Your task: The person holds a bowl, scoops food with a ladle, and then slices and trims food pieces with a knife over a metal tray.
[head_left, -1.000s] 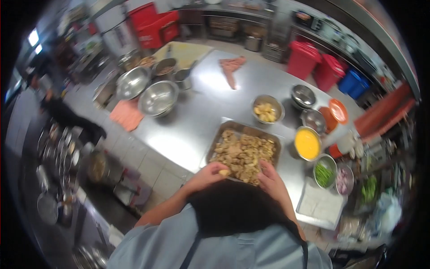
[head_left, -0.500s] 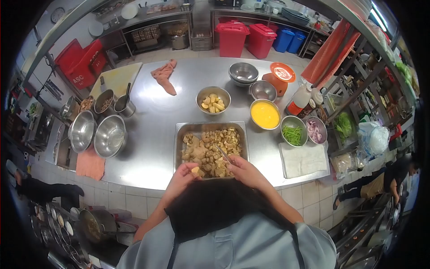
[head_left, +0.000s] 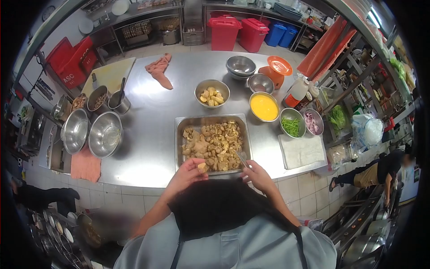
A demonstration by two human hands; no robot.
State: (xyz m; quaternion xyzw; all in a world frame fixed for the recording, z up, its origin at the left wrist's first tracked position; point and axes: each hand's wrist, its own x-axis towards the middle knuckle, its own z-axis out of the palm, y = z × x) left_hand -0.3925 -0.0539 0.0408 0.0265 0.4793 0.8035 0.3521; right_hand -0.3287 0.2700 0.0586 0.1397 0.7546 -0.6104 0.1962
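Note:
In my left hand [head_left: 189, 172] is a piece of ginger [head_left: 202, 167] with pale yellow flesh, pinched between thumb and fingers above the near edge of the tray. My right hand [head_left: 260, 175] grips a small knife [head_left: 242, 158], whose thin metal blade points up and left over the tray's near right corner. Below both hands lies a deep steel tray [head_left: 179, 134] holding many brown, unpeeled ginger pieces [head_left: 215, 143]. Just beyond it stands a steel bowl [head_left: 212, 84] with peeled yellow pieces.
Right of the tray are a bowl of yellow liquid [head_left: 264, 108], cut green vegetables [head_left: 292, 127], sliced onions [head_left: 312, 122] and an orange scale [head_left: 274, 74]. At left sit steel bowls [head_left: 105, 136] and a cutting board [head_left: 116, 71]. Another person [head_left: 380, 170] stands at far right.
My right hand has moved right with the knife, away from my left hand. The left hand still holds the ginger piece, now turned slightly. The whole view has shifted a little.

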